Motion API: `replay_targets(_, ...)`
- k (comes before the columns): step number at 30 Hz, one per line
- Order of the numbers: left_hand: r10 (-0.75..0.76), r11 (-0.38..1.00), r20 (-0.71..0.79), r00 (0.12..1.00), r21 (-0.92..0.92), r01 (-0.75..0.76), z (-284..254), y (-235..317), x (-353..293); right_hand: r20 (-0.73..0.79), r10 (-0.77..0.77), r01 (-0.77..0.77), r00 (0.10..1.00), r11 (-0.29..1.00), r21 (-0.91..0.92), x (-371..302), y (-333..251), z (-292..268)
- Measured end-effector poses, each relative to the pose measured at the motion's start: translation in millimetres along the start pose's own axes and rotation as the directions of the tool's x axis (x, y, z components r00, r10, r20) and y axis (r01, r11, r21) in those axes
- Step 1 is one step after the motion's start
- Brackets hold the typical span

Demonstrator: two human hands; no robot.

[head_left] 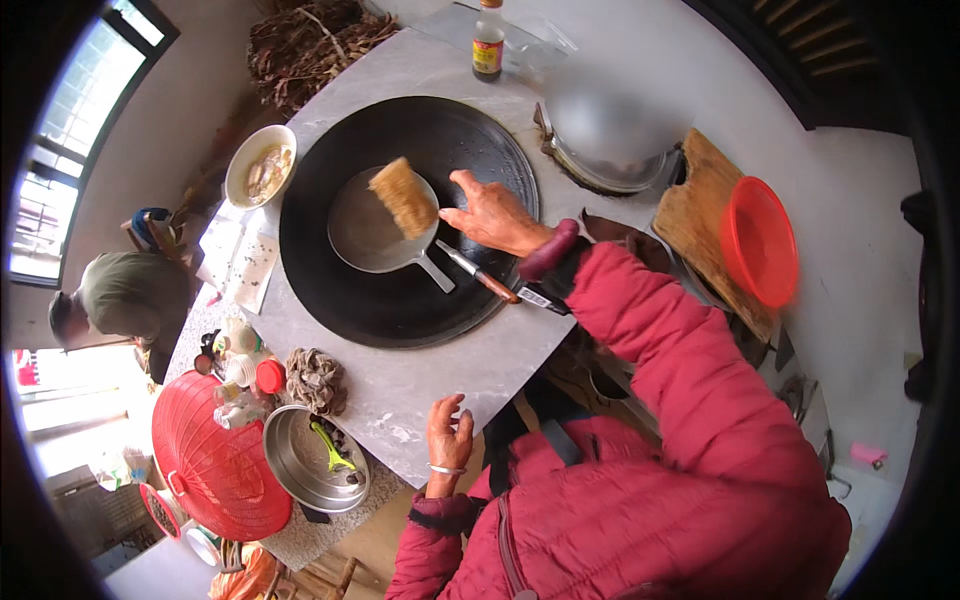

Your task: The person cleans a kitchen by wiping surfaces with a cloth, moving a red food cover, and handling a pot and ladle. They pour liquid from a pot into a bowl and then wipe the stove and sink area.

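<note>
My right hand reaches over a large black wok, its thumb and forefinger apart and nothing between them. Just left of its fingertips is a blurred tan block with a ridged surface, like a dry noodle cake. The block overlaps a round metal scoop lying in the wok; I cannot tell if it touches the scoop or is in the air. A utensil with a wooden handle rests across the wok's near right rim. Lower down, my left hand hangs by the counter's front edge, fingers loosely bent and apart, holding nothing.
A bowl of food stands left of the wok, a sauce bottle behind it. Right are a metal lid, wooden board and red basin. Nearer left lie a rag, metal pot and red mesh cover. Another person is far left.
</note>
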State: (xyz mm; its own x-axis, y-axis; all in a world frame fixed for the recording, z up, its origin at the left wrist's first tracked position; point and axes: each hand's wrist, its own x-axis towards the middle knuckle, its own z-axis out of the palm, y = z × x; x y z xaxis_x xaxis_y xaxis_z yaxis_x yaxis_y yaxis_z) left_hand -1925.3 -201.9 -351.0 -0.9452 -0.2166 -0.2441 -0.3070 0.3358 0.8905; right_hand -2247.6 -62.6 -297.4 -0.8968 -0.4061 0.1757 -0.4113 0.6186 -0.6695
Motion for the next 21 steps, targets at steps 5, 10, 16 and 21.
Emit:
replay_targets(5,0.015,0.998,-0.024,1.0,-0.066,-0.017,-14.8,-2.2,1.7,0.027,0.12,-0.092,0.992,0.867,-0.49,-108.8,53.7,-90.1)
replay_targets(10,0.022,0.999,0.038,0.999,-0.03,-0.021,-21.5,-0.4,14.2,-0.043,0.451,-0.385,0.891,0.704,-0.597,-190.4,108.0,-88.1)
replay_targets(16,0.116,0.993,0.106,0.988,-0.03,-0.113,-15.3,6.3,27.2,-0.255,0.356,-0.387,0.899,0.918,-0.081,-165.3,81.8,-84.9)
replay_targets(21,0.083,0.996,0.105,0.991,-0.002,-0.084,-14.8,4.4,28.9,-0.39,-0.12,0.005,0.913,0.959,-0.282,-64.5,42.4,-93.9)
